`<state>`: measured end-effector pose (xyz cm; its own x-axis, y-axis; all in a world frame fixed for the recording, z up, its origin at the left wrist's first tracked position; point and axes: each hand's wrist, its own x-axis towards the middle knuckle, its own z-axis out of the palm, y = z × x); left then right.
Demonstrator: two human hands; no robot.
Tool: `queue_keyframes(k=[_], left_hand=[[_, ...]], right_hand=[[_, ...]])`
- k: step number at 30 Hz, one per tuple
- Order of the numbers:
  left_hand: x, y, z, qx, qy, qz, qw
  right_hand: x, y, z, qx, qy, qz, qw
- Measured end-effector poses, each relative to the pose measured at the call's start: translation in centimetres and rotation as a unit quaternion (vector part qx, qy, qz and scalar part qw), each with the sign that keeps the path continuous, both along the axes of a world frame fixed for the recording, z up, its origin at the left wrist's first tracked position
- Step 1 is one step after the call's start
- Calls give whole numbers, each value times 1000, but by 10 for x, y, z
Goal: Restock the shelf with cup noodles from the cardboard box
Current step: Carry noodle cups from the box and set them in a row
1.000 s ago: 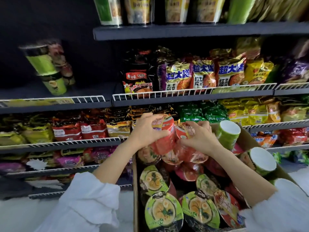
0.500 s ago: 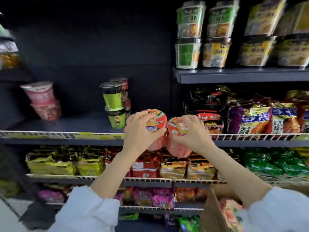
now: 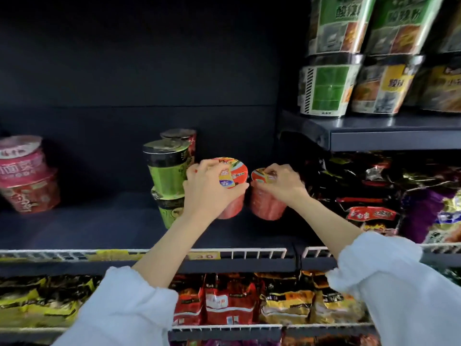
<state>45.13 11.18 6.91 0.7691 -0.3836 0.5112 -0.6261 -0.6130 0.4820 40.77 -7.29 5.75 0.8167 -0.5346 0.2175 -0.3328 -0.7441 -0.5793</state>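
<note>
My left hand (image 3: 207, 188) grips a red cup noodle (image 3: 234, 174) from above by its lid, over the dark shelf (image 3: 99, 228). My right hand (image 3: 282, 183) grips a second red cup noodle (image 3: 265, 208) the same way, just to the right. Both cups are upright and side by side, close to the shelf surface; whether they touch it I cannot tell. Two green cup noodles (image 3: 168, 171) stand stacked right beside my left hand, with a darker stack behind them. The cardboard box is out of view.
Two pink and red cups (image 3: 27, 181) are stacked at the shelf's far left. A white wire rail (image 3: 249, 253) runs along the shelf's front edge. Noodle packets (image 3: 369, 213) fill the right side, large tubs (image 3: 326, 88) sit on the shelf above, and more packets (image 3: 229, 303) lie below.
Both hands lifted the two red cups out of the box, raised them past the lower shelves and moved them forward onto the cup shelf. The view rose with them.
</note>
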Motion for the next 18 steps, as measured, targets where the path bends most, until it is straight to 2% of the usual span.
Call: queue_keyframes(k=[5, 9, 10, 15, 18], left_hand=[[44, -34, -13, 12, 25, 16, 999], [69, -51, -17, 44, 25, 19, 999], [76, -55, -18, 49, 23, 17, 998], [106, -81, -13, 27, 48, -19, 998], [114, -104, -7, 5, 60, -42, 997]], right_hand=[[69, -30, -15, -30, 22, -25, 999], [92, -45, -38, -34, 212, 11, 977], [93, -49, -42, -30, 231, 23, 972], [100, -68, -50, -8, 130, 58, 990], [99, -75, -57, 68, 32, 66, 995]])
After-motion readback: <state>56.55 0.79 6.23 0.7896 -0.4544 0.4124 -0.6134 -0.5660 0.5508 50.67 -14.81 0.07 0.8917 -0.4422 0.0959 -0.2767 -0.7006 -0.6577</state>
